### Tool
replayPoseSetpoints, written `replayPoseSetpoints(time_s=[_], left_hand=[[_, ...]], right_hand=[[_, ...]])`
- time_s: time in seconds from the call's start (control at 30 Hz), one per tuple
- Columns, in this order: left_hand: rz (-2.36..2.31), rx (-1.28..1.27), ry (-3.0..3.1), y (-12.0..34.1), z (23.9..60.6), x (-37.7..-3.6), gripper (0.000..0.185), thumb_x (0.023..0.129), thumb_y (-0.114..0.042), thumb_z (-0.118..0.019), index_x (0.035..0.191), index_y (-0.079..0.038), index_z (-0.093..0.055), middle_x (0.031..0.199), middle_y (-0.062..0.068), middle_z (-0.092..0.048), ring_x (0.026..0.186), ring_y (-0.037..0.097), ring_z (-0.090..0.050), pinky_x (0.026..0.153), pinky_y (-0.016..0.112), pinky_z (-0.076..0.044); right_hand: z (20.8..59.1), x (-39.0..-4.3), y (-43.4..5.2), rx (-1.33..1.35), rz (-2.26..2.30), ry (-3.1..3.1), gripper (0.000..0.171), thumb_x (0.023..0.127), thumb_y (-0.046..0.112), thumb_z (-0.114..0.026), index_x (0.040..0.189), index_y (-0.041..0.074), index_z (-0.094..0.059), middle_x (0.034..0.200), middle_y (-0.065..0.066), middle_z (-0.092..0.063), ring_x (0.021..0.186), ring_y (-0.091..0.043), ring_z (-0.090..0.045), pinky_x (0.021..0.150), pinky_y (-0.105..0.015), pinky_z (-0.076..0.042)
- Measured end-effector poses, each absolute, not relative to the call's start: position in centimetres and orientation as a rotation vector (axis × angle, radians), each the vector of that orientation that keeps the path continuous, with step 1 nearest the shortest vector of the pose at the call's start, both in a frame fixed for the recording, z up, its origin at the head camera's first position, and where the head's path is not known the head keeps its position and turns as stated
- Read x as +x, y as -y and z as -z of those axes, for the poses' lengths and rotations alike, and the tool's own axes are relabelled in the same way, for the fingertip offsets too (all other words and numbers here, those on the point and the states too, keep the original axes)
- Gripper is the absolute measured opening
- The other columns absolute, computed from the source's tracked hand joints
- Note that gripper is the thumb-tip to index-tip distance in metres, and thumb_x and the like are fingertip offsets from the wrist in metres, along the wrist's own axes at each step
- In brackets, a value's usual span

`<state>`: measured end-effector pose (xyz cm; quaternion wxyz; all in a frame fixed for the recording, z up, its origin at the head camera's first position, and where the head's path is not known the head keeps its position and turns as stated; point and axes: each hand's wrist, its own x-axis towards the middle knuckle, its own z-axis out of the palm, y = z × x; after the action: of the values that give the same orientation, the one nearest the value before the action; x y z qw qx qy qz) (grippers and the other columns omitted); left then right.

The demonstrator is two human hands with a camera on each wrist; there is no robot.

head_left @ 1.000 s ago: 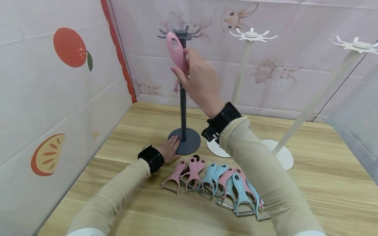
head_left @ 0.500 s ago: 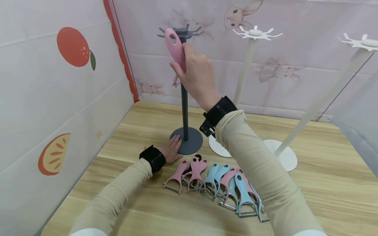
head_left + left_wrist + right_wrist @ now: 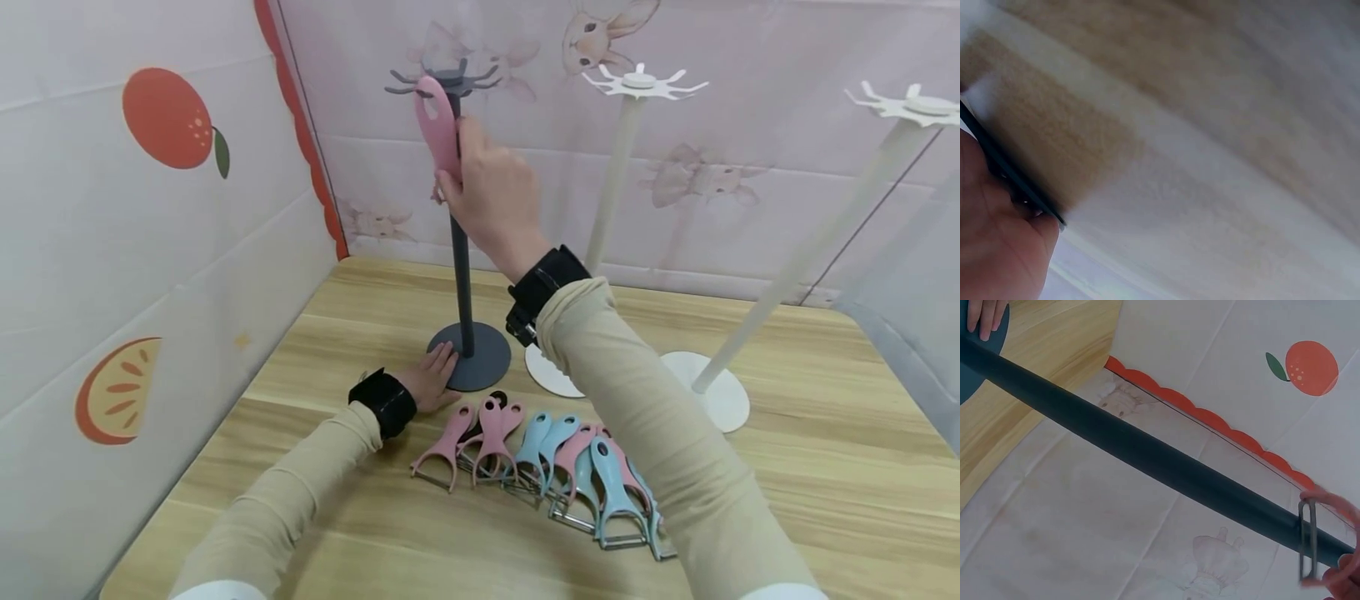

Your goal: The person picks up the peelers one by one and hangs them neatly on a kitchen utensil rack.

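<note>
Right hand holds pink peeler up at grey stand's hook ring; left hand steadies the base.

Head view: right hand (image 3: 491, 196) fingers curl round the pink peeler (image 3: 437, 125), its handle hole at the grey stand (image 3: 460, 242) hooks. Left hand (image 3: 427, 379) lies flat on the base, fingers straight. More peelers (image 3: 540, 467) lie on the desk (image 3: 787, 475).
Left wrist: blurred; base edge (image 3: 1010, 172) under the hand.
Right wrist: blade frame (image 3: 1307, 540) beside the pole.
Judged light, stiff plastic; blade sharp, so grip mid-handle.

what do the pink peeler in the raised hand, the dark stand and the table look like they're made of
Pink peeler: likely matte plastic, uniform moulded colour; its blade frame looks like bare metal wire in the right wrist view.
Dark stand: probably painted metal, an even grey satin pole and disc base.
Table: wood or wood-look laminate, with pale grain stripes.
</note>
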<state>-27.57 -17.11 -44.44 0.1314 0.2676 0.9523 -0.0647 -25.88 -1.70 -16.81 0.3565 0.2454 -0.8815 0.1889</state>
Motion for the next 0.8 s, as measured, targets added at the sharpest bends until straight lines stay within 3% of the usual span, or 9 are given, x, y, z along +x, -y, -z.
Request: replayPoseSetpoints(time_s=[0.17,0.8], left_hand=[[0.151,0.751,-2.723,17.0,43.6,-27.2,0.069,0.097,-0.04,-0.035,0.142,0.007,-0.011,0.148,0.026,-0.002,0.136,0.036,0.001,0.109,0.04,-0.01],[0.044,0.819,-2.73,17.9,42.9,-26.9,0.07,0.097,-0.039,-0.036,0.142,0.009,-0.012,0.147,0.029,-0.002,0.136,0.037,0.0,0.108,0.042,-0.012]], right_hand=[[17.7,-25.7,1.1,0.661,-0.488,2.269,0.04,0.091,0.026,-0.055,0.122,0.001,-0.047,0.086,-0.011,-0.065,0.068,-0.022,-0.059,0.056,-0.029,-0.044],[26.5,-21.3,-7.6,0.811,-0.483,2.596,0.04,0.085,0.025,-0.064,0.115,0.0,-0.058,0.084,-0.012,-0.066,0.068,-0.023,-0.062,0.056,-0.034,-0.049]])
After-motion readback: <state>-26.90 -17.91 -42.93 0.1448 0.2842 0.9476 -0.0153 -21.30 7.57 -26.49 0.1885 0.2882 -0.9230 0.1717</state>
